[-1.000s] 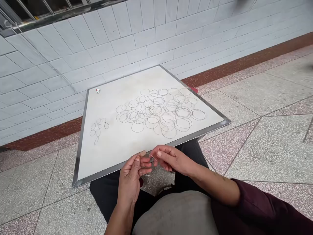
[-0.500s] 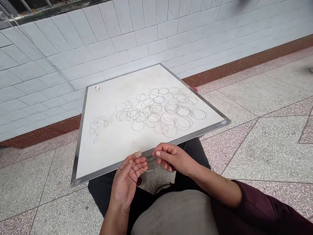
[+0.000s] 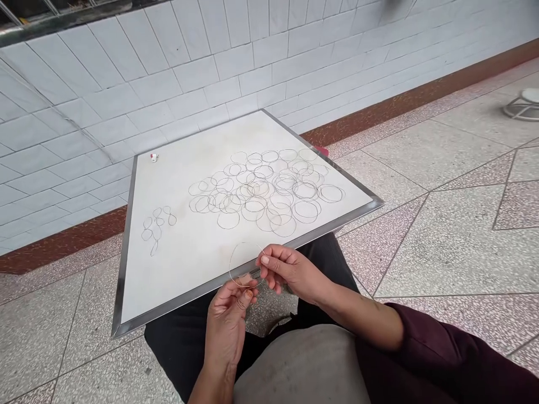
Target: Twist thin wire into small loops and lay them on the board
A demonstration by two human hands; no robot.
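Note:
A thin wire ring (image 3: pixel 230 261) is held up at the table's near edge. My right hand (image 3: pixel 290 270) pinches the ring's right side between thumb and fingers. Below it, my left hand (image 3: pixel 229 317) closes thumb and fingertips at the ring's lower edge; a tan strip wraps one of its fingers. On the white table (image 3: pixel 177 280) lies a wide spread of similar rings (image 3: pixel 253 209), many of them overlapping. Several small twisted figure-eight wire loops (image 3: pixel 158 221) lie apart at the left.
A small white and red object (image 3: pixel 154 158) sits in the table's far left corner. Metal trim (image 3: pixel 181 306) edges the tabletop. Behind stands a white tiled wall (image 3: pixel 227 76). A round stool (image 3: pixel 524 105) is on the floor at far right.
My left hand has turned and moved up and right, its fingers closing on the ring's lower edge. My right hand still grips the ring. The whole view has shifted a little.

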